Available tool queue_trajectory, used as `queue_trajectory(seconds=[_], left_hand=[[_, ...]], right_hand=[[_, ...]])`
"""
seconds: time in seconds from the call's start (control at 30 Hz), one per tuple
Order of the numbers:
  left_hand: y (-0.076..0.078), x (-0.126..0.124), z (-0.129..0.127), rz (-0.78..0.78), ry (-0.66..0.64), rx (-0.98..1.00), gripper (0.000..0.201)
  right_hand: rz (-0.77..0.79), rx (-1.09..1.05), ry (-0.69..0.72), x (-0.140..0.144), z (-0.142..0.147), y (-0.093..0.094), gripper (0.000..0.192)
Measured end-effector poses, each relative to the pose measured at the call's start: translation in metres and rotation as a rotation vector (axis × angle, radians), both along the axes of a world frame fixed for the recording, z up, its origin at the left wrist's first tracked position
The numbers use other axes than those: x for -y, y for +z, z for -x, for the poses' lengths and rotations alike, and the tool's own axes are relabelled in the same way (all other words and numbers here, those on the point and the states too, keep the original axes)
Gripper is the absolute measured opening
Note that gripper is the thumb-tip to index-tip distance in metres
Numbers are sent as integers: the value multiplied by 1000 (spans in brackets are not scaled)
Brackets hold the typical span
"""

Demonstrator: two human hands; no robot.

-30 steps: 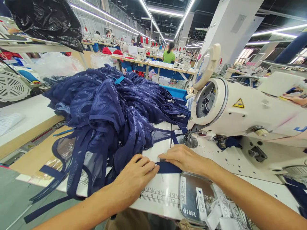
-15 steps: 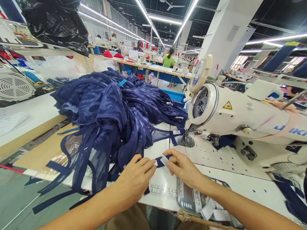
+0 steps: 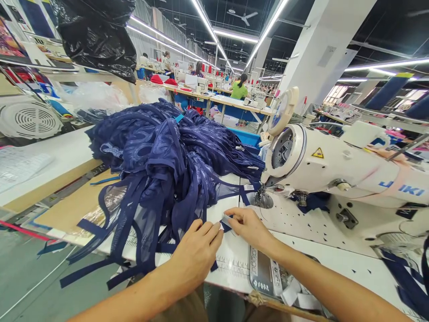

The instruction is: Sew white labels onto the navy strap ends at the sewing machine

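My left hand (image 3: 198, 245) rests low over the white table, its fingers closed on the end of a navy strap. A bit of white shows at its fingertips. Close by on the right, my right hand (image 3: 251, 229) pinches a small white label (image 3: 227, 219) between thumb and fingers, against a short visible piece of the navy strap (image 3: 226, 227). Behind the hands spreads a heap of navy lace garments (image 3: 147, 143), straps trailing toward me. One garment band with a white tag (image 3: 248, 187) lies beside the needle area of the white sewing machine (image 3: 330, 163).
White labels (image 3: 296, 295) lie in a metal tray-like box (image 3: 263, 279) at the table's front edge. Navy scraps (image 3: 398, 273) hang at right. A black plastic bag (image 3: 97, 40) hangs upper left. Further back, a person in green (image 3: 238, 91) sits among other machines.
My right hand has brought the label closer to the left fingertips, covering more of the strap. The whole view has shifted slightly, so the scene sits a little lower and further right.
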State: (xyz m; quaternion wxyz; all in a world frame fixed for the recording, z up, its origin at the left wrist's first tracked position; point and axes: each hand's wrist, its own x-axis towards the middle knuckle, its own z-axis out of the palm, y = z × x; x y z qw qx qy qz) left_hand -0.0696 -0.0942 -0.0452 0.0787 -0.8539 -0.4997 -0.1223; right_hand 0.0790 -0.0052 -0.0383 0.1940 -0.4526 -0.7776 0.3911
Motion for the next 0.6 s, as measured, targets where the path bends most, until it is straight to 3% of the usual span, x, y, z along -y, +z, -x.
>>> queue_trajectory(seconds=[0.6], left_hand=[[-1, 0, -1, -69, -4, -71, 31]], right_hand=[[-156, 103, 9, 7, 3, 3, 25]])
